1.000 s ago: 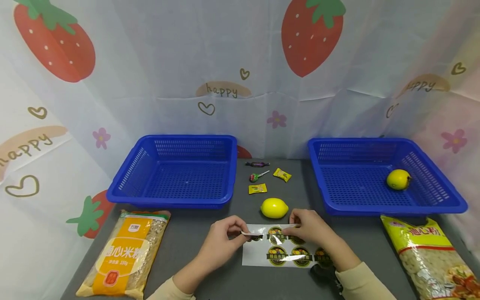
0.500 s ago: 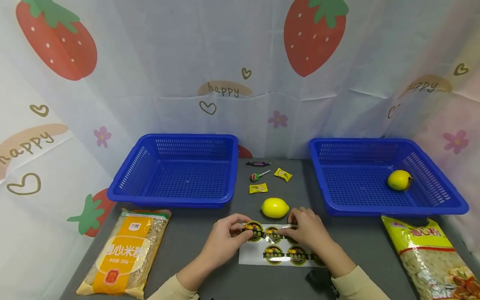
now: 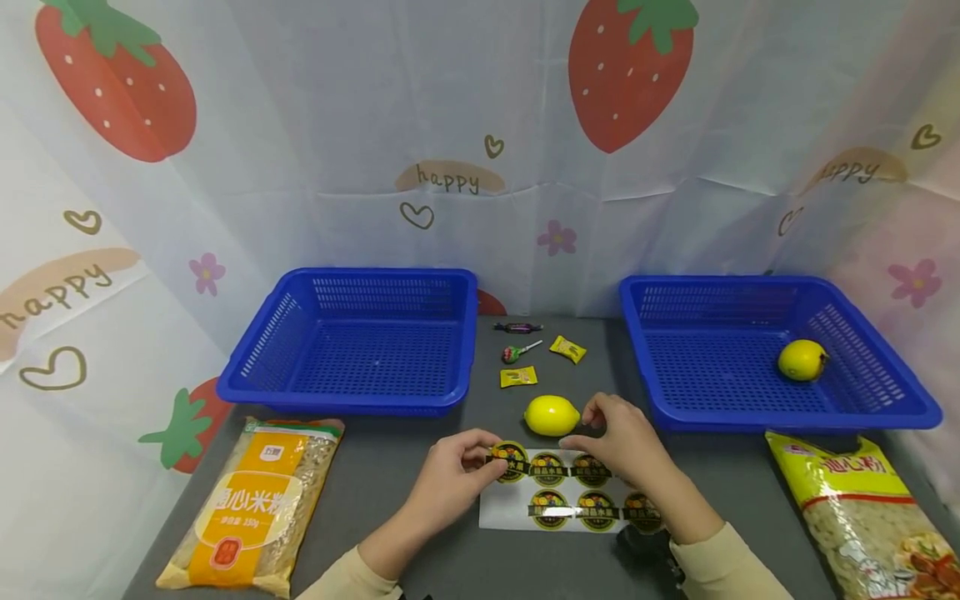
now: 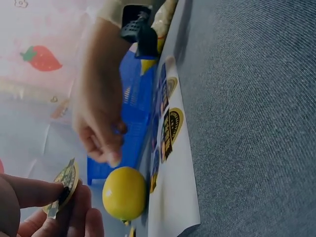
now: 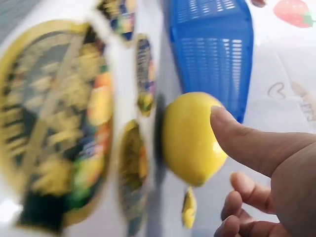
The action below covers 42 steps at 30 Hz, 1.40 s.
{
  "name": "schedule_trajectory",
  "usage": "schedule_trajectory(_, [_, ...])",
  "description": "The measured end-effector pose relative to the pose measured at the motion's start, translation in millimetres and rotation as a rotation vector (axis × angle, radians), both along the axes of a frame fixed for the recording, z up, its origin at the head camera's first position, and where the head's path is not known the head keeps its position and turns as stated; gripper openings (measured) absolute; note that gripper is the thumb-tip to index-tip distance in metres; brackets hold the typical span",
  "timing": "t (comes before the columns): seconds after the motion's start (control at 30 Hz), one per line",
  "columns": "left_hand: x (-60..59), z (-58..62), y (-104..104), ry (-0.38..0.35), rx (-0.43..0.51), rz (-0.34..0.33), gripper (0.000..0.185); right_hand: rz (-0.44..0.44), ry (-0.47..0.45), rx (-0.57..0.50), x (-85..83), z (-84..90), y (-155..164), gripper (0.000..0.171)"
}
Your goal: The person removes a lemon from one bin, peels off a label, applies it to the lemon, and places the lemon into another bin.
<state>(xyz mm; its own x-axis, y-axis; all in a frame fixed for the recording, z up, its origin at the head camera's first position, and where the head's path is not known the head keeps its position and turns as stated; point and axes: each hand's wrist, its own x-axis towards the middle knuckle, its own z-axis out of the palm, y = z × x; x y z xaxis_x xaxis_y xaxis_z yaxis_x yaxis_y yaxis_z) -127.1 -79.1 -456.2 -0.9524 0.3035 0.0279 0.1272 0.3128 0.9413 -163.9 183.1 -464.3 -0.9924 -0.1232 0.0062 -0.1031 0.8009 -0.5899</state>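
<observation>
Two hands at work: left hand (image 3: 457, 477) pinches a peeled sticker (image 3: 509, 461), right hand (image 3: 626, 446), fingers loose, reaches for lemon (image 3: 551, 415) w/ sheet (image 3: 497, 517) flat on bench (image 3: 390, 492).

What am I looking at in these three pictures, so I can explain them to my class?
A person works with bare hands at a grey table. One picture comes from a head-worn camera, the other two from cameras on each wrist. The left hand pinches a round sticker peeled from the sticker sheet. The right hand reaches toward a lemon beside the sheet, its fingers relaxed. Behind stand two blue baskets: the left basket and the right basket, which holds a second lemon. Small sweets lie between them, and two noodle bags lie at the sides.
</observation>
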Motion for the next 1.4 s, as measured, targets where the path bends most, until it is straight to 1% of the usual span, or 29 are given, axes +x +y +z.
schedule_trajectory(0.07, [-1.2,-1.1,1,-0.029,0.028,0.008,0.020,0.009,0.032,-0.007,-3.3,4.6,-5,0.046])
schedule_trajectory(0.13, [-2.4,-2.0,3,-0.074,0.084,0.020,0.020,0.030,0.069,-0.006,-7.4,7.1,-11,0.049])
schedule_trajectory(0.23, [-4.7,-3.7,6,-0.134,0.164,0.039,0.021,0.059,0.103,0.005,-13.2,9.0,-20,0.060])
schedule_trajectory(0.3, [-6.2,-5.1,7,-0.156,0.195,0.045,0.021,0.086,0.111,0.021,-16.8,8.0,-25,0.069])
schedule_trajectory(0.4, [-8.0,-5.9,8,-0.170,0.205,0.043,0.020,0.116,0.089,0.040,-21.6,4.6,-34,0.077])
schedule_trajectory(0.47, [-9.0,-6.2,9,-0.173,0.194,0.033,0.019,0.131,0.062,0.037,-23.9,1.9,-38,0.079])
schedule_trajectory(0.57, [-9.9,-5.9,9,-0.169,0.165,0.016,0.018,0.130,0.027,0.023,-26.7,-2.0,-43,0.072])
schedule_trajectory(0.67, [-10.4,-5.2,8,-0.167,0.151,0.004,0.018,0.107,0.026,-0.010,-28.0,-4.6,-44,0.061])
schedule_trajectory(0.73, [-10.6,-4.5,8,-0.171,0.154,0.003,0.018,0.085,0.023,-0.061,-27.7,-4.8,-42,0.057])
schedule_trajectory(0.8, [-10.6,-3.5,9,-0.171,0.157,0.005,0.018,0.071,0.012,-0.135,-26.2,-4.0,-37,0.056])
schedule_trajectory(0.9, [-10.9,-1.2,9,-0.174,0.163,0.003,0.019,0.064,-0.038,-0.249,-22.4,-1.0,-30,0.057])
schedule_trajectory(1.03, [-12.0,2.3,9,-0.177,0.177,-0.009,0.020,0.089,-0.132,-0.398,-16.1,2.9,-25,0.058])
schedule_trajectory(1.13, [-13.9,4.5,10,-0.172,0.181,-0.016,0.021,0.128,-0.218,-0.542,-9.6,5.2,-23,0.059])
schedule_trajectory(1.23, [-16.1,6.5,12,-0.161,0.178,-0.021,0.022,0.162,-0.296,-0.661,-3.3,6.8,-23,0.057])
schedule_trajectory(1.33, [-17.5,8.4,14,-0.153,0.173,-0.026,0.023,0.184,-0.350,-0.737,1.5,7.6,-23,0.055])
schedule_trajectory(1.4, [-17.7,9.8,14,-0.153,0.178,-0.026,0.023,0.199,-0.374,-0.763,4.0,8.2,-24,0.056])
